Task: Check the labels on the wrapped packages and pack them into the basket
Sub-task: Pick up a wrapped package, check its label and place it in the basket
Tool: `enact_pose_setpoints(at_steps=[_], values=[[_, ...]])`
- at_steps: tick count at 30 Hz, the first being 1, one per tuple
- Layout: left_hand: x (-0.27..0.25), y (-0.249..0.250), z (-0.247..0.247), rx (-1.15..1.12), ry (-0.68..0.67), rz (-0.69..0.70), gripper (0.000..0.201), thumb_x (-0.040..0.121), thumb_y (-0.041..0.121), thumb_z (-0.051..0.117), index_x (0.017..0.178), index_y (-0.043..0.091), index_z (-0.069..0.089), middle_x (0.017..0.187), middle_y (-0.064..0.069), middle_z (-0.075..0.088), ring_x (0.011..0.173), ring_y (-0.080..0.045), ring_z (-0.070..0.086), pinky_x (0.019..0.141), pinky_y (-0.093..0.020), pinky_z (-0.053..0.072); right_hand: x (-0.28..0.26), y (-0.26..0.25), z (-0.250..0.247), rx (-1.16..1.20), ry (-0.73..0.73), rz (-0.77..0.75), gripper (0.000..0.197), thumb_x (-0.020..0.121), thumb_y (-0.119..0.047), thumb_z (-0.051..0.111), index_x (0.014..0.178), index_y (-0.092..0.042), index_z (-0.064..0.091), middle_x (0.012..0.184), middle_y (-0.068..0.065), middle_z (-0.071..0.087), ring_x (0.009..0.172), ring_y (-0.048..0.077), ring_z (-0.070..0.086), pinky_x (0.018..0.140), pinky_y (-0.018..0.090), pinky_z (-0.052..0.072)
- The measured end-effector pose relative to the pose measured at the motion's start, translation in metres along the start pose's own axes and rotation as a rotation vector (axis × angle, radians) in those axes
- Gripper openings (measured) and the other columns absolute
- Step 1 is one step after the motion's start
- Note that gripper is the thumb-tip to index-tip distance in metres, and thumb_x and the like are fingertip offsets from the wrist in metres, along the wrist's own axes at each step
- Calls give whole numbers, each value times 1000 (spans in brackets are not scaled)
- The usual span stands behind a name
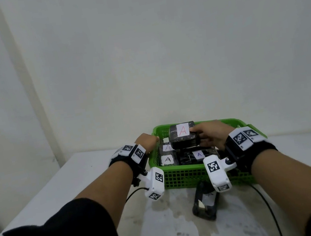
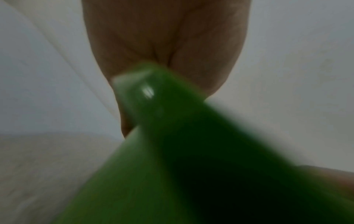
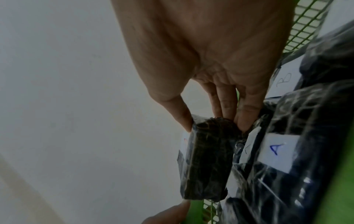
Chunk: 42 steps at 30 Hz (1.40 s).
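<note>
A person's right hand [image 1: 210,135] pinches a black plastic-wrapped package [image 1: 183,135] with a red "A" label, thumb on its labelled face and fingers [image 3: 247,112] beneath, holding it above the green basket [image 1: 188,176]. Their left hand [image 1: 147,142] grips the basket's rim at about 9 o'clock. Inside lie more wrapped packages: two with black "A" labels at 8 o'clock, one with a blue "A" label [image 1: 199,154] at 6 o'clock. A dark wrapped package [image 1: 205,204] rests on the white table [image 1: 59,186] just before the basket.

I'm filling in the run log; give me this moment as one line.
right hand: holds red-A package over basket | left hand: grips basket rim | step: packing, not yet released
</note>
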<state>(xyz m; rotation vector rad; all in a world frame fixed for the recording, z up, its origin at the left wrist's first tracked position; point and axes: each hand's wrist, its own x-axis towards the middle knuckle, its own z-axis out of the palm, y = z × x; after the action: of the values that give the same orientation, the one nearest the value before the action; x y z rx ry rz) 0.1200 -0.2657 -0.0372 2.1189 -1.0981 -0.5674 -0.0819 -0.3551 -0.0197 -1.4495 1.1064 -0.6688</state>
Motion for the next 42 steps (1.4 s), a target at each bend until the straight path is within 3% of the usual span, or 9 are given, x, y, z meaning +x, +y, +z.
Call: enact_pose_setpoints(at_steps=[7,10,12,16,25,30,34,37,42], values=[[3,1,4,205,-49,39,25,105,-1,31,104,4,55,77,-9,44,113,-32,61,77,-31,39,37,-11,20,-75,3,14,11,93,-10,73,95,-3,65,102,17,71,85,28,71,72,38,62],[13,0,8,233,-23,78,35,105,-2,29,124,-8,58,117,-27,61,121,-35,58,91,-35,43,45,-14,31,-97,38,18,16,92,-13,76,81,-4,68,112,20,75,106,32,73,95,51,60],[15,0,10,229,-36,62,37,106,0,29,130,-10,55,131,-28,57,122,-37,57,96,-35,43,49,-14,37,-132,23,28,16,93,-16,76,97,0,72,108,17,74,100,30,73,84,43,64],[14,-2,10,245,-64,89,37,107,1,29,131,-10,53,135,-28,54,124,-38,55,98,-33,42,43,-18,47,-168,-6,21,38,94,-15,74,127,3,66,90,10,66,75,23,67,48,28,57],[14,-4,12,286,-102,109,39,108,6,27,130,-12,55,136,-29,52,124,-37,54,99,-35,43,33,-28,57,-238,50,77,26,88,-11,82,71,-2,64,69,15,62,62,32,61,66,41,57],[15,-5,13,259,-78,115,39,106,12,34,129,-12,56,134,-28,57,126,-40,54,60,-18,38,37,-32,62,-265,94,80,25,88,-10,82,75,-1,64,67,14,62,41,24,60,34,23,45],[14,-5,11,139,-121,82,38,107,6,30,125,-15,56,132,-30,56,123,-41,55,99,-38,44,37,-35,65,-320,73,57,26,84,-18,87,87,-1,68,70,12,65,50,24,62,33,20,41],[16,-9,12,136,-99,101,38,107,4,29,127,-12,57,132,-30,56,123,-39,55,102,-38,43,33,-34,66,-349,1,74,31,81,-16,90,94,1,68,58,11,65,32,19,57,32,18,39],[17,-9,12,147,-91,123,36,107,2,29,125,-11,58,130,-29,57,121,-39,55,100,-37,43,38,-33,70,-308,43,92,49,71,-21,97,105,4,73,78,15,74,58,28,70,45,30,55]])
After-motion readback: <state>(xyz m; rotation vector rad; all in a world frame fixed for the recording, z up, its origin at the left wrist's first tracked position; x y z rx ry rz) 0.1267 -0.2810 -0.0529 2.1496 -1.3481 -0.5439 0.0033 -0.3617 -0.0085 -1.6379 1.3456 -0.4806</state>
